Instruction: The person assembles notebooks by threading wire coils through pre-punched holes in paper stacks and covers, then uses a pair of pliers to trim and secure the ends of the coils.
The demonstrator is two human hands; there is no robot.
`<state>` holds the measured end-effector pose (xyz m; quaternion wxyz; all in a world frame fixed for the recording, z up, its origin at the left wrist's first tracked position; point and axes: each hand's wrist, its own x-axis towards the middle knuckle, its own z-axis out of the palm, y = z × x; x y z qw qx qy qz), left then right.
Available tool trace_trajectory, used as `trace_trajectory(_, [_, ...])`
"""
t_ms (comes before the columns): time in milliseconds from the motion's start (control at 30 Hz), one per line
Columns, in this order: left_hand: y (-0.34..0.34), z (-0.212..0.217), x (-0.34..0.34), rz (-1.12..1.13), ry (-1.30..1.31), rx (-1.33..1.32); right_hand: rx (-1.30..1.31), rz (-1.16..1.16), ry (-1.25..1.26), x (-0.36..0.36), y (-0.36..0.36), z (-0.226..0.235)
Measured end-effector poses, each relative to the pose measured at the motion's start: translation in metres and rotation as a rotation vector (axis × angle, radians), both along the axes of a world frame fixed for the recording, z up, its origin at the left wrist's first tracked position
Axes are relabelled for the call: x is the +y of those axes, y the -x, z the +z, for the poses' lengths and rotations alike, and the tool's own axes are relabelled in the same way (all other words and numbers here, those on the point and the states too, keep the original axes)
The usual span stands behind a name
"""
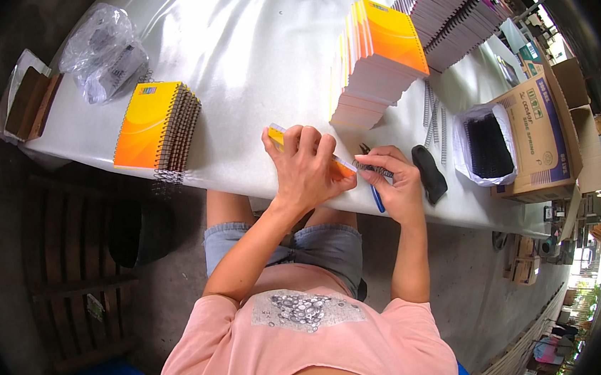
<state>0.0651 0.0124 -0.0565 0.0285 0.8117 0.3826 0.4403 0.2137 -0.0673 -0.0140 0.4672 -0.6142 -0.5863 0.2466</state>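
Observation:
Near the table's front edge, my left hand (304, 162) is closed round a small yellow and orange notebook (344, 167), held on edge and mostly hidden by the fingers. With thumb and fingertips, my right hand (398, 184) pinches a dark spiral binding coil (363, 165) at the notebook's right end. How far the coil is threaded I cannot tell. A blue-handled pair of pliers (378, 199) shows beneath the right hand, its dark jaws beyond the fingers. To the right of that hand lies a black elongated object (429, 174).
Bound notebooks (147, 126) are stacked at left, beside a clear plastic bag (104, 54). A tall stack of unbound notebooks (374, 52) stands ahead, darker bound books (442, 7) behind it. Loose coils (435, 120) lie before a cardboard box (535, 131) and a white-lined container (463, 150) of coils.

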Motion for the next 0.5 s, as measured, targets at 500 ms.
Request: trace_trajectory(500, [0.004,-0.005,0.001,0.019,-0.049,0.057,-0.176,0.117,-0.007,-0.004,-0.002,0.013])
